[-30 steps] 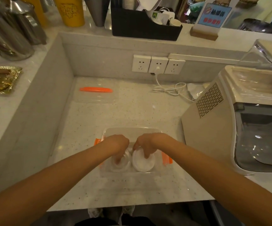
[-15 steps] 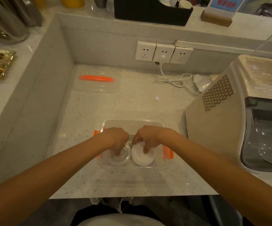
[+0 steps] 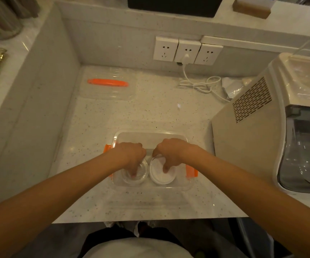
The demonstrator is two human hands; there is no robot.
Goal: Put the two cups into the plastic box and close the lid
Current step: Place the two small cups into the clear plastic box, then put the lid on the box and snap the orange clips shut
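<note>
A clear plastic box (image 3: 150,137) with orange side clips stands on the counter in front of me. Two cups stand side by side in its near half: a clear glass cup (image 3: 141,176) on the left and a white cup (image 3: 159,178) on the right. My left hand (image 3: 131,155) reaches down into the glass cup, fingers inside it and gripping its rim. My right hand (image 3: 171,153) holds the white cup the same way, a finger inside. The clear lid (image 3: 107,90) with an orange strip lies flat at the back left of the counter.
A beige machine (image 3: 258,131) with a dark window stands close on the right. Wall sockets (image 3: 186,51) with a coiled white cable (image 3: 200,84) are behind. A raised ledge (image 3: 29,90) walls the left side. The counter's front edge (image 3: 146,219) is near my body.
Both hands stay in the cups inside the box. The camera has tilted further down, so everything sits higher in the frame.
</note>
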